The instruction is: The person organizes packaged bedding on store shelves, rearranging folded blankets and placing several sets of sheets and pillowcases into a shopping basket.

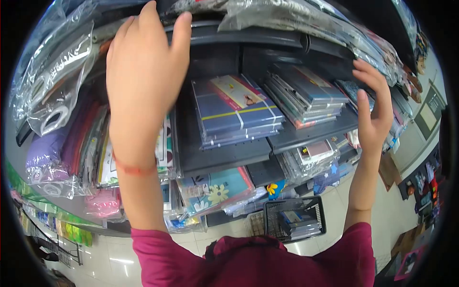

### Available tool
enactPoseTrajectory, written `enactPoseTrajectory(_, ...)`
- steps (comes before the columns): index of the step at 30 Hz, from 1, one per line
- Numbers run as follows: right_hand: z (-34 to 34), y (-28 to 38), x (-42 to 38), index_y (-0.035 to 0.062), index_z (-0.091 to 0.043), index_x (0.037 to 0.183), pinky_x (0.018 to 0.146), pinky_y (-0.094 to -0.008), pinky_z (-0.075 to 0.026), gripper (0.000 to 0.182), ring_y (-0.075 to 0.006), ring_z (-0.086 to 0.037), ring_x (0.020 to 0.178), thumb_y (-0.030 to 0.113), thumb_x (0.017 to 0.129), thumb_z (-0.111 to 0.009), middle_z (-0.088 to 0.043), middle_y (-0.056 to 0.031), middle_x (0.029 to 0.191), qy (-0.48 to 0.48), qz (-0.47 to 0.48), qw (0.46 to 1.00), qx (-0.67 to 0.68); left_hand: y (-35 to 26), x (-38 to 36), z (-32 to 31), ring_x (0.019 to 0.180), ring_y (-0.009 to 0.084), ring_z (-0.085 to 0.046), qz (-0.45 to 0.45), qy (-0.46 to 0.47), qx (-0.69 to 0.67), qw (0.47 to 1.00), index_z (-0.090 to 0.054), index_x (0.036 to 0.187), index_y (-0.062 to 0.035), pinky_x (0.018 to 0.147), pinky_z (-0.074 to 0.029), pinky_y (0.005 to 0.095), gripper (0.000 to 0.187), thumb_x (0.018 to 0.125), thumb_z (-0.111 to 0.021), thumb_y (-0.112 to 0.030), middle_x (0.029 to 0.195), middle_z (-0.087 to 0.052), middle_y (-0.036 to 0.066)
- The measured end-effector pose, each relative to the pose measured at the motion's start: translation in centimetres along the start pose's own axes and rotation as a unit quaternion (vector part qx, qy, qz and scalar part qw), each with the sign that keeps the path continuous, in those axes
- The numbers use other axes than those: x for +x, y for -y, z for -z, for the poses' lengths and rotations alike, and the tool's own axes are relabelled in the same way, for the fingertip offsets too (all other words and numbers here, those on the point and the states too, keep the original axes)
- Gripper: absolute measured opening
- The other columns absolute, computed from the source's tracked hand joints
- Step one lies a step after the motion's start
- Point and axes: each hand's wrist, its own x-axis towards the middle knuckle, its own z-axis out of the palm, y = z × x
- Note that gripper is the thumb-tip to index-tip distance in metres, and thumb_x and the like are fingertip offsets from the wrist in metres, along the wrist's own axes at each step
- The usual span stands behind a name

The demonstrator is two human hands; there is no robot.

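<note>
My left hand (143, 76) is raised to the upper shelf, back of the hand towards me, thumb apart from the fingers. Its fingertips reach the shelf's front edge, beside plastic-wrapped goods (287, 19) lying along the top. On the other side my right hand (375, 107) is lifted with curved, parted fingers close to the hanging end of the clear wrapping, nothing visible in its grasp. Between the two hands, on the shelf below, lie a stack of blue packaged fabric sets (239, 112) tied with a strap and a second stack of flat packages (308, 93).
Upright wrapped packages (81, 143) fill the shelf at left. Lower down is a light blue floral package (215, 189). A black basket (320, 222) holding flat packages stands on the tiled floor (114, 253). A cardboard box (391, 172) stands at right.
</note>
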Motion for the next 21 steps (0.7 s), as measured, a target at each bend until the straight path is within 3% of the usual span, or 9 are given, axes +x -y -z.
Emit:
enactPoseTrajectory(3,0.2,1.1,0.0,0.0003,-0.063,0.102,0.097,-0.0365,-0.04,0.025,-0.0293,-0.056,0.111,-0.002,0.078,-0.054,-0.061,-0.0163,0.115,0.005,0.023,1.0,-0.002,0.6,1.6,-2.1,0.105,0.0381,-0.058,0.082,0.133,0.038,0.987,-0.056,0.121,0.0004,0.09,-0.044,0.0395,0.052,0.09,-0.053,-0.041,0.108,-0.063,0.022)
enactPoseTrajectory(6,1.3,0.8,-1.3,-0.0001,-0.063,0.102,0.097,-0.0377,-0.04,0.026,-0.0302,-0.056,0.112,-0.002,0.078,-0.055,-0.061,-0.0167,0.115,0.006,0.023,1.0,-0.002,0.8,1.9,-3.6,0.098,0.0388,-0.061,0.033,0.114,0.01,0.993,-0.059,0.117,0.0,0.085,-0.046,0.0414,0.052,0.089,-0.05,-0.044,0.101,-0.065,0.022)
enactPoseTrajectory(8,2.3,0.2,-2.4,-0.0003,-0.064,0.101,0.096,-0.0385,-0.041,0.026,-0.0307,-0.055,0.113,-0.003,0.077,-0.055,-0.061,-0.0169,0.115,0.006,0.008,1.0,-0.012,0.5,2.5,-4.5,0.096,0.0382,-0.061,0.012,0.154,0.019,0.988,-0.061,0.113,-0.0014,0.083,-0.048,0.0416,0.046,0.091,-0.049,-0.04,0.1,-0.064,0.023)
enactPoseTrajectory(9,2.9,-0.1,-3.0,-0.0003,-0.064,0.101,0.096,-0.0385,-0.041,0.026,-0.0306,-0.055,0.113,-0.003,0.077,-0.055,-0.061,-0.0169,0.115,0.007,-0.004,1.0,-0.026,0.4,2.2,-5.6,0.072,0.0415,-0.063,-0.031,0.051,0.013,0.998,-0.064,0.083,0.0012,0.071,-0.05,0.0472,0.042,0.09,-0.048,-0.037,0.073,-0.063,0.024)
enactPoseTrajectory(12,5.1,-1.4,-5.1,0.0001,-0.064,0.1,0.096,-0.0382,-0.041,0.024,-0.0301,-0.056,0.112,-0.002,0.078,-0.056,-0.061,-0.0168,0.115,0.003,-0.027,0.998,-0.057,-0.5,2.6,-5.1,0.091,0.0412,-0.06,0.031,0.113,0.012,0.993,-0.062,0.1,-0.0014,0.078,-0.048,0.0462,0.042,0.092,-0.045,-0.04,0.095,-0.063,0.024)
enactPoseTrajectory(15,7.2,-2.2,-7.9,0.0001,-0.064,0.1,0.096,-0.038,-0.04,0.023,-0.0296,-0.056,0.112,-0.002,0.078,-0.055,-0.061,-0.016,0.115,0.012,-0.089,0.993,-0.077,1.9,2.9,-6.9,0.095,0.0376,-0.061,0.083,0.135,-0.037,0.987,-0.056,0.114,-0.0032,0.081,-0.046,0.0403,0.05,0.091,-0.048,-0.047,0.098,-0.064,0.022)
enactPoseTrajectory(18,9.1,-3.5,-12.3,0.0001,-0.064,0.1,0.097,-0.038,-0.04,0.023,-0.0294,-0.056,0.112,-0.002,0.078,-0.056,-0.061,-0.0155,0.115,0.031,-0.177,0.978,-0.102,-1.0,-0.5,-5.5,0.106,0.0279,-0.059,0.052,-0.023,-0.043,0.997,-0.054,0.123,-0.0005,0.093,-0.042,0.0325,0.044,0.091,-0.057,-0.03,0.113,-0.062,0.017)
enactPoseTrajectory(20,10.0,-4.6,-16.1,0.0004,-0.064,0.1,0.096,-0.0376,-0.04,0.022,-0.0291,-0.056,0.112,-0.002,0.079,-0.056,-0.06,-0.015,0.116,0.055,-0.24,0.961,-0.127,-5.9,-3.4,-4.4,0.11,0.0248,-0.057,-0.005,-0.123,-0.118,0.985,-0.053,0.121,0.0048,0.098,-0.04,0.0332,0.038,0.09,-0.057,-0.016,0.119,-0.059,0.017)
enactPoseTrajectory(21,10.2,-5.3,-17.8,0.0008,-0.063,0.1,0.096,-0.0373,-0.04,0.022,-0.0291,-0.055,0.111,-0.002,0.079,-0.056,-0.06,-0.0148,0.115,0.067,-0.278,0.95,-0.122,-7.7,-5.1,-4.9,0.112,0.0256,-0.055,-0.036,-0.129,-0.213,0.968,-0.051,0.121,0.0065,0.1,-0.039,0.0352,0.034,0.092,-0.052,-0.01,0.12,-0.058,0.018)
